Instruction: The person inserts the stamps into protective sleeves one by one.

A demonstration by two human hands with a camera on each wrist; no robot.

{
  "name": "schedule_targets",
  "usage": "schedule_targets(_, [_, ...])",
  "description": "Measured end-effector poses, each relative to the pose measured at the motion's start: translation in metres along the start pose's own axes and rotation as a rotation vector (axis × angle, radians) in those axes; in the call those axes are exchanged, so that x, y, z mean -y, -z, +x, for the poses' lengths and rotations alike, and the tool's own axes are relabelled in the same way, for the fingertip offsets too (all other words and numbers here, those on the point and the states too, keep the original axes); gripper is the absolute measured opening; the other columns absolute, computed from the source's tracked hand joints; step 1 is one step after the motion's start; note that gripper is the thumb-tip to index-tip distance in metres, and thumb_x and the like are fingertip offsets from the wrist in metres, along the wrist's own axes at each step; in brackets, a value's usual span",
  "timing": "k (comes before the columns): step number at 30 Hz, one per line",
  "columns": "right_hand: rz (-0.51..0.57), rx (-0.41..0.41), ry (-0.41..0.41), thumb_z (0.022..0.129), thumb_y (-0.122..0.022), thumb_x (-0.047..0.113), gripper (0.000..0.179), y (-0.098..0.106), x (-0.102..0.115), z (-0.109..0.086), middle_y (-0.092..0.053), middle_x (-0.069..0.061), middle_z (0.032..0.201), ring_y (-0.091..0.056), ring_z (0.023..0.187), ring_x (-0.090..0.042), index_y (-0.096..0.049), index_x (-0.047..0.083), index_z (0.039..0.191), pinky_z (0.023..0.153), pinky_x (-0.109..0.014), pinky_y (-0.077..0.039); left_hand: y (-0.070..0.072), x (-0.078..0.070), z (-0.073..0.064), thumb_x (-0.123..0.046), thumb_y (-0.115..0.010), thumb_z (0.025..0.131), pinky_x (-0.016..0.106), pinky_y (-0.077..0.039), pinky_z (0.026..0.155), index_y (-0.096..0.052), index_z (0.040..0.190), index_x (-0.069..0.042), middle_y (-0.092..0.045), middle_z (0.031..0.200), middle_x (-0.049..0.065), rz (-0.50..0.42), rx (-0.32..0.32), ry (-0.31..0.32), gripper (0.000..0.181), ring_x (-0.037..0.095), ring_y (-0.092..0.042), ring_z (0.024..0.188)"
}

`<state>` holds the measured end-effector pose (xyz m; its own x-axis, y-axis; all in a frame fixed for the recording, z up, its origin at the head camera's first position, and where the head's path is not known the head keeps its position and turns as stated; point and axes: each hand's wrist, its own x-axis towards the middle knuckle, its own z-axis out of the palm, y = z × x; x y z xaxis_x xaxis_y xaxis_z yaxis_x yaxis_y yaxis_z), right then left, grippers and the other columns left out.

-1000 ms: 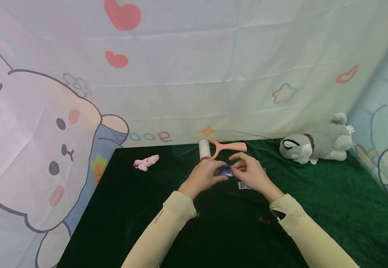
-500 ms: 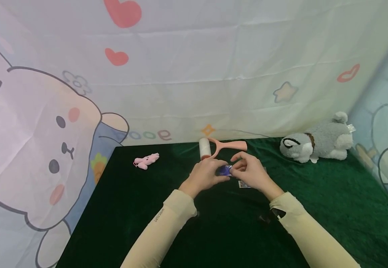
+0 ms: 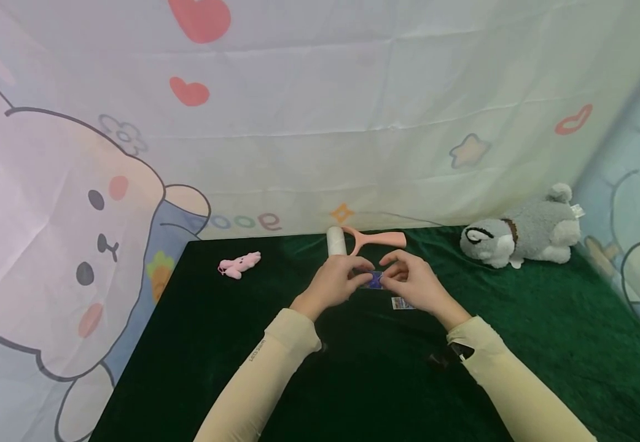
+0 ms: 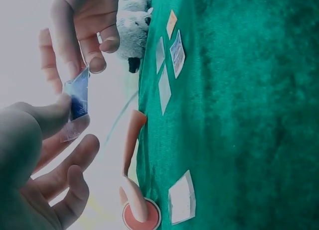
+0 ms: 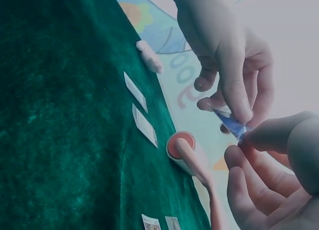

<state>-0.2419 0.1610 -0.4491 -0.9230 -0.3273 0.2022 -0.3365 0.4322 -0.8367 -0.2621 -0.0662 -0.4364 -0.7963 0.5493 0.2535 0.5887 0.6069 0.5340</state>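
Note:
A small blue card (image 3: 375,280) with a clear plastic part at one end, seemingly a sleeve, is held up between both hands above the cloth. My left hand (image 3: 331,282) pinches its left end between thumb and fingers; in the left wrist view the clear end (image 4: 75,129) lies by that thumb. At the opposite end, my right hand (image 3: 415,283) pinches the card with thumb and fingertips. The right wrist view shows the blue card (image 5: 231,124) tilted, partly covered by the fingers. Below the right hand lies a picture card (image 3: 401,303) on the cloth.
Dark green cloth (image 3: 231,368) covers the table. Behind the hands lies a lint roller (image 3: 383,239) with a pink handle. A pink plush toy (image 3: 240,265) is at left, a grey plush dog (image 3: 524,233) at right. Flat pale pieces (image 5: 144,125) lie on the cloth.
My left hand has shifted slightly, its thumb and fingers coming closer together at the card's left end. The clear part shows more beside the blue. The right hand has hardly moved.

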Motion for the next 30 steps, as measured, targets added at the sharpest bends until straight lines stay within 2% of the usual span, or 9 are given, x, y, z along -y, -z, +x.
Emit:
schedule_targets(4, [-0.01, -0.009, 0.017, 0.1, -0.07, 0.009, 0.028, -0.001, 0.001, 0.0, -0.076, -0.01, 0.101, -0.074, 0.085, -0.02, -0.061, 0.003, 0.126, 0.079, -0.039, -0.059, 0.0, -0.001, 0.0, -0.027, -0.071, 0.103, 0.028, -0.058, 0.081, -0.077, 0.113, -0.016, -0.077, 0.105, -0.002, 0.005, 0.003, 0.016, 0.016, 0.009, -0.069, 0.086])
schedule_targets(10, [-0.032, -0.042, 0.041, 0.1, -0.071, 0.008, 0.025, -0.001, 0.002, 0.001, -0.075, -0.009, 0.102, -0.071, 0.084, -0.018, -0.063, 0.006, 0.123, 0.078, -0.038, -0.057, 0.0, -0.002, 0.001, -0.028, -0.074, 0.101, 0.025, -0.054, 0.071, -0.077, 0.104, -0.018, -0.072, 0.099, -0.004, -0.009, 0.004, 0.028, 0.011, 0.008, -0.064, 0.079])
schedule_targets(17, [-0.035, -0.053, 0.048, 0.101, -0.071, 0.011, 0.025, 0.005, 0.003, 0.003, -0.076, -0.01, 0.103, -0.071, 0.086, -0.02, -0.064, 0.006, 0.123, 0.075, -0.036, -0.057, 0.001, -0.002, 0.003, -0.025, -0.074, 0.101, 0.026, -0.054, 0.071, -0.076, 0.106, -0.016, -0.069, 0.091, -0.005, -0.075, 0.011, 0.042, 0.01, 0.011, -0.062, 0.078])
schedule_targets(24, [-0.06, -0.076, 0.029, 0.101, -0.07, 0.013, 0.023, 0.009, 0.001, 0.003, -0.076, -0.008, 0.104, -0.072, 0.088, -0.02, -0.065, 0.008, 0.123, 0.076, -0.036, -0.055, -0.002, 0.005, 0.002, -0.023, -0.073, 0.102, 0.027, -0.056, 0.069, -0.074, 0.108, -0.015, -0.07, 0.094, -0.003, -0.148, 0.02, 0.087, 0.01, 0.017, -0.066, 0.081])
schedule_targets(30, [-0.069, -0.075, 0.023, 0.101, -0.07, 0.013, 0.023, 0.009, -0.002, 0.003, -0.076, -0.008, 0.103, -0.072, 0.087, -0.019, -0.065, 0.008, 0.123, 0.078, -0.038, -0.055, -0.003, 0.011, 0.001, -0.023, -0.072, 0.102, 0.027, -0.057, 0.07, -0.074, 0.108, -0.015, -0.071, 0.095, -0.002, -0.19, 0.017, 0.114, 0.011, 0.015, -0.066, 0.081])
